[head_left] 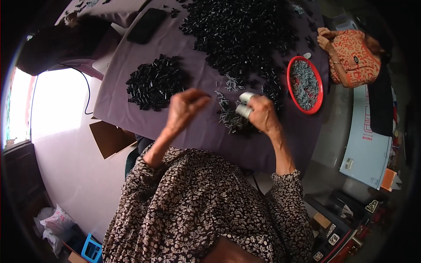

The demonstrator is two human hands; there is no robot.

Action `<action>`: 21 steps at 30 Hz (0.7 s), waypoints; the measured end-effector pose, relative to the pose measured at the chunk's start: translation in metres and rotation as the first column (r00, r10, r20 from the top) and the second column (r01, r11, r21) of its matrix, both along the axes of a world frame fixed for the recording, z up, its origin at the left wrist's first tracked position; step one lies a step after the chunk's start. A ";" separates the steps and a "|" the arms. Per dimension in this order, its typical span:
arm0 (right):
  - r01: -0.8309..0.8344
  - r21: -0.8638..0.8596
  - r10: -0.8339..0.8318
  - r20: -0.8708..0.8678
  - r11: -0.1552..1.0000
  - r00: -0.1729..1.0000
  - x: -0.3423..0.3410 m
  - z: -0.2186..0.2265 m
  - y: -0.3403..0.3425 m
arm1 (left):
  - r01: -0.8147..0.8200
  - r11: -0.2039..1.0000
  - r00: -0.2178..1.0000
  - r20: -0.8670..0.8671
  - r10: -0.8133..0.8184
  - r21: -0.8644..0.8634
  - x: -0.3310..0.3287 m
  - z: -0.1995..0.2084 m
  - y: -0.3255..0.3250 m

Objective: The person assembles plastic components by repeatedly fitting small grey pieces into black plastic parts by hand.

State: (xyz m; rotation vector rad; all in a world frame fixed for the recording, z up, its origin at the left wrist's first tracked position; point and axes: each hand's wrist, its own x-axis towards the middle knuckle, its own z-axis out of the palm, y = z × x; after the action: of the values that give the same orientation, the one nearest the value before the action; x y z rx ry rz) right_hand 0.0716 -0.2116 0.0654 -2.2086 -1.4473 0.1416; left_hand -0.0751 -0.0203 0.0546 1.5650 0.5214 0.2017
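My left hand [183, 110] hovers over the purple cloth, its thumb and fingers drawn together in a pinch. Whatever sits at its fingertips is too small and blurred to name. White wraps cover two fingertips of my right hand [264, 116], and these are spread apart above a small heap of grey metal pins [228, 116] with black bits among them. No object shows in that hand. Left of the pins lies a separate pile of small black pieces [155, 83]. A much larger heap of loose black pieces [241, 30] spreads beyond both hands.
A red oval basin [290, 83] full of grey pins stands on the right of the cloth-covered table [127, 116]. A dark flat object [147, 26] lies far left. Another person [355, 59] in an orange patterned top is at the right edge. An open cardboard box [107, 138] is below left.
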 end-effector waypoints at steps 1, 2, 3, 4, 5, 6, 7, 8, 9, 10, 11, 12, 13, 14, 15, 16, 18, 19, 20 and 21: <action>0.123 -0.014 -0.123 0.007 0.992 0.992 0.014 -0.005 -0.006 | -0.073 0.973 0.996 0.063 0.061 0.219 -0.002 0.001 0.016; 0.188 -0.009 -0.188 0.009 0.982 0.982 0.029 -0.013 -0.014 | -0.145 0.975 0.989 0.061 0.137 0.170 -0.003 0.006 0.030; 0.251 -0.004 -0.251 0.011 0.968 0.968 0.041 -0.018 -0.020 | -0.229 0.904 0.973 0.088 0.212 0.361 -0.004 0.004 0.043; 0.294 -0.063 -0.293 0.019 0.954 0.956 0.048 -0.020 -0.023 | -0.302 0.830 0.953 0.142 0.267 0.469 -0.005 -0.012 0.058; 0.297 -0.038 -0.296 0.033 0.954 0.955 0.053 -0.020 -0.023 | -0.310 0.717 0.947 0.140 0.288 0.625 -0.008 -0.005 0.070; 0.299 -0.002 -0.299 0.065 0.954 0.952 0.057 -0.019 -0.022 | -0.320 0.650 0.939 0.140 0.314 0.689 -0.011 -0.006 0.079; 0.297 0.035 -0.299 0.099 0.954 0.949 0.063 -0.019 -0.019 | -0.329 0.577 0.929 0.146 0.341 0.747 -0.016 -0.008 0.088; 0.319 0.001 -0.317 0.131 0.948 0.939 0.070 -0.021 -0.019 | -0.328 0.579 0.929 0.146 0.339 0.747 -0.020 -0.013 0.095; 0.322 -0.001 -0.319 0.132 0.947 0.938 0.074 -0.024 -0.021 | -0.284 0.553 0.934 0.094 0.346 0.783 -0.023 -0.021 0.101; 0.331 -0.031 -0.323 0.150 0.943 0.934 0.076 -0.025 -0.022 | -0.238 0.529 0.934 0.042 0.355 0.815 -0.023 -0.026 0.102; 0.341 -0.062 -0.327 0.168 0.938 0.930 0.079 -0.025 -0.023 | -0.240 0.532 0.934 0.043 0.355 0.812 -0.023 -0.029 0.103; 0.349 -0.076 -0.334 0.156 0.934 0.930 0.080 -0.026 -0.025 | -0.236 0.522 0.937 0.049 0.347 0.819 -0.022 -0.030 0.104; 0.346 -0.081 -0.331 0.154 0.935 0.931 0.075 -0.025 -0.023 | -0.230 0.512 0.939 0.050 0.341 0.828 -0.023 -0.030 0.103; 0.345 -0.150 -0.328 0.124 0.927 0.936 0.070 -0.023 -0.020 | -0.229 0.514 0.938 0.046 0.344 0.827 -0.024 -0.028 0.101; 0.340 -0.218 -0.327 0.095 0.915 0.940 0.067 -0.022 -0.018 | -0.227 0.489 0.936 0.049 0.349 0.842 -0.024 -0.024 0.098; 0.324 -0.220 -0.290 0.174 0.920 0.941 0.066 -0.025 -0.015 | -0.226 0.461 0.933 0.055 0.354 0.858 -0.022 -0.019 0.095; 0.302 -0.194 -0.284 0.114 0.934 0.952 0.064 -0.024 -0.013 | -0.281 0.482 0.934 0.121 0.337 0.830 -0.018 -0.010 0.084; 0.282 -0.168 -0.278 0.053 0.944 0.959 0.059 -0.021 -0.007 | -0.332 0.505 0.930 0.186 0.318 0.797 -0.016 -0.008 0.077; 0.280 -0.121 -0.276 0.051 0.952 0.960 0.055 -0.016 0.000 | -0.339 0.540 0.936 0.220 0.274 0.770 -0.011 -0.006 0.067; 0.280 -0.119 -0.276 0.052 0.953 0.960 0.053 -0.020 0.007 | -0.313 0.616 0.950 0.240 0.201 0.723 -0.005 -0.004 0.055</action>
State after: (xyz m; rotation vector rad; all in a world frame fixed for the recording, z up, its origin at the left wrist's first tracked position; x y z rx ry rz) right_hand 0.1248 -0.2046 0.0456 -2.5029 -1.1552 0.1011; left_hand -0.0803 0.0349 0.0507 2.2699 0.5911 0.8413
